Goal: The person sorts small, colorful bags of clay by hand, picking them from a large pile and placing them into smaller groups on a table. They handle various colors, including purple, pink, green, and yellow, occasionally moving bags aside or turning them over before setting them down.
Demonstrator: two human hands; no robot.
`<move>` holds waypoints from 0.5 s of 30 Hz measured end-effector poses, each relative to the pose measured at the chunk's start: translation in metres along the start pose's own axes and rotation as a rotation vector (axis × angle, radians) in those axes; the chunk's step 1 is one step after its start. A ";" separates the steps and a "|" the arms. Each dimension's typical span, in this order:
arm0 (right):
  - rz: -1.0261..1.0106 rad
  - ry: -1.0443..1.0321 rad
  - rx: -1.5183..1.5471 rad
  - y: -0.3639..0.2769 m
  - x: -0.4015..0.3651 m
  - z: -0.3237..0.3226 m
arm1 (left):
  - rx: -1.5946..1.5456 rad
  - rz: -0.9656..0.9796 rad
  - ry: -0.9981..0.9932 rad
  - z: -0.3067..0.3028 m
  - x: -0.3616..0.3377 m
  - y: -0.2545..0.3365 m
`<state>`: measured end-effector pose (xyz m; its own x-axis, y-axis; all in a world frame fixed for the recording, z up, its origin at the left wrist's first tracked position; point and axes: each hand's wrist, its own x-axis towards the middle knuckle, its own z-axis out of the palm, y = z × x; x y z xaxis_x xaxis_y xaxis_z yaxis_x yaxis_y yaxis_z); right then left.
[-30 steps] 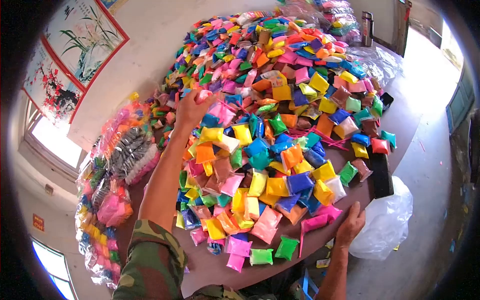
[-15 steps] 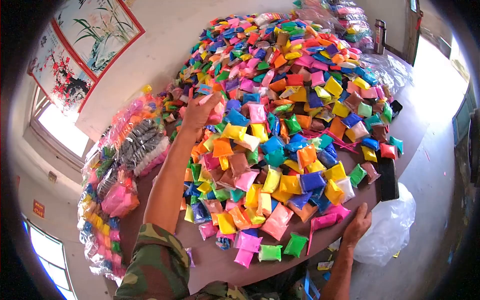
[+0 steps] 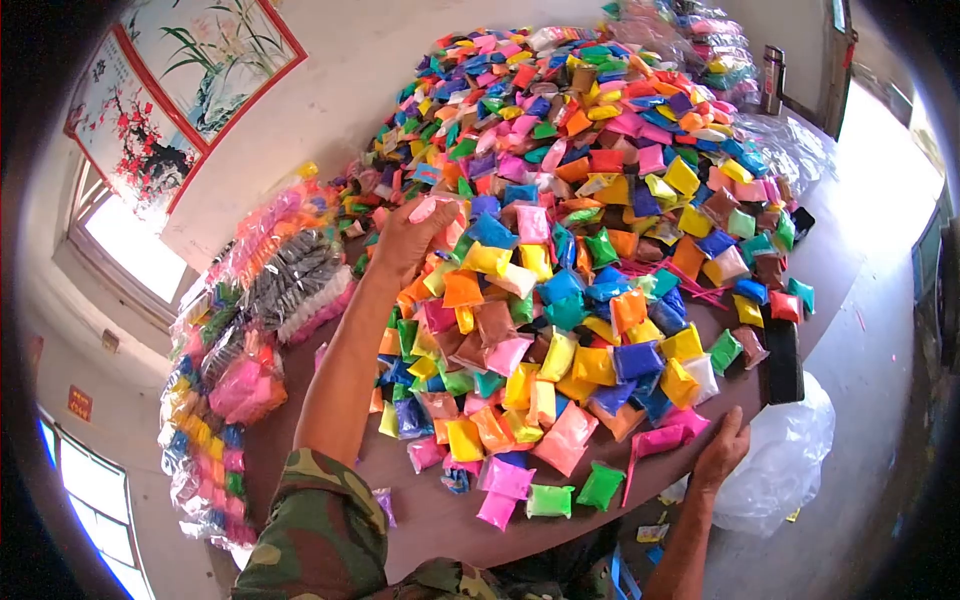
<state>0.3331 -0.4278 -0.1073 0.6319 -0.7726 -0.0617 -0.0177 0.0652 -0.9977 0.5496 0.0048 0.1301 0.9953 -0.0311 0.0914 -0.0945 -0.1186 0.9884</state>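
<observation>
A large heap of small, soft, brightly coloured packets (image 3: 560,290) in clear wrapping covers the table. My left hand (image 3: 408,240) is at the heap's left side, with its fingers closed on a pale pink packet (image 3: 440,212). Part of that packet is hidden behind the fingers. At the table's front right edge, my right hand (image 3: 722,450) is curled around the brown table's edge (image 3: 715,425), fingers together. A bright pink packet (image 3: 660,440) lies just left of it. Close by on the right hangs a clear plastic bag (image 3: 780,460).
A black phone-like slab (image 3: 782,360) lies at the right edge. Bundled bags of packets (image 3: 245,385) line the left side, and more bags (image 3: 720,45) are stacked at the back. A flask (image 3: 772,80) stands at the far right corner.
My left hand's thumb and forefinger, spread wide before, have closed on the pale pink packet. The whole view has shifted slightly right. My right hand stays at the table edge.
</observation>
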 end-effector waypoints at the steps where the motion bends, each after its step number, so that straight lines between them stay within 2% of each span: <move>1: -0.008 0.011 -0.021 0.000 0.000 0.000 | -0.050 -0.018 -0.019 0.001 -0.003 0.002; 2: -0.016 0.021 -0.042 0.001 0.001 0.001 | -0.100 -0.036 -0.038 0.001 -0.006 0.004; 5: -0.020 0.015 -0.147 0.013 0.007 -0.006 | -0.024 0.010 0.066 0.006 -0.018 0.003; 8: -0.015 0.020 -0.089 0.014 0.007 -0.005 | -0.006 0.041 0.054 -0.005 -0.020 -0.007; 11: -0.012 0.013 -0.026 0.013 0.005 -0.004 | -0.050 -0.043 0.142 -0.008 -0.027 0.000; 15: -0.007 0.005 0.025 0.010 0.006 -0.001 | 0.187 -0.032 0.106 -0.028 -0.032 -0.007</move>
<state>0.3354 -0.4323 -0.1179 0.6277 -0.7765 -0.0548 0.0062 0.0754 -0.9971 0.5193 0.0344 0.1232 0.9935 0.0790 0.0824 -0.0551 -0.3004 0.9522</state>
